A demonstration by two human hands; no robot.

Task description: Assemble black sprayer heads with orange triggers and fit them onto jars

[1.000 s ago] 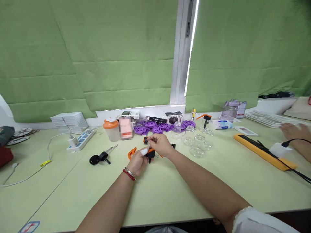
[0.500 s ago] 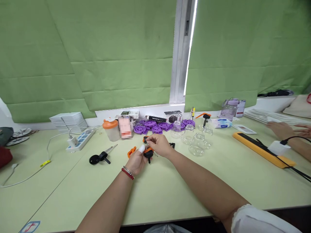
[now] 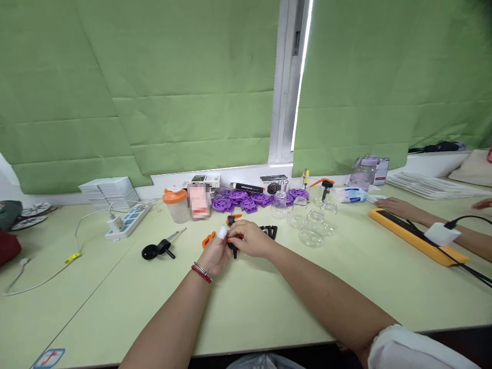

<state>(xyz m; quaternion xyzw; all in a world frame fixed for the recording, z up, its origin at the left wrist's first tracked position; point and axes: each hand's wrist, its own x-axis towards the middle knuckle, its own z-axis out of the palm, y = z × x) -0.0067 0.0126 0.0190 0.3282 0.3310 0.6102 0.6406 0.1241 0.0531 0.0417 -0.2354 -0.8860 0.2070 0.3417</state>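
Over the middle of the table, my left hand (image 3: 216,251) is closed around a small black plastic part with a downward stem (image 3: 233,250) and a bit of orange on it. White wrapping covers its thumb. My right hand (image 3: 249,239) is closed on the same part from the right, fingertips meeting the left hand's; the part is mostly hidden. Just beyond the fingers is a black-and-orange piece (image 3: 231,220); I cannot tell whether it is joined to the held part. An orange plastic piece (image 3: 208,239) lies left of the hands, several black pieces (image 3: 272,232) to the right.
Several clear glass jars (image 3: 312,233) stand to the right, with purple plastic parts (image 3: 249,204) behind. An orange-lidded cup (image 3: 176,207) and a black piece with a metal rod (image 3: 159,249) are at left. A co-worker's hand (image 3: 397,209) rests near the yellow power strip (image 3: 415,238).
My right hand has come down from the upper end of the black-and-orange part to its lower black piece. The co-worker's hand has moved left, from the white stack toward the power strip.
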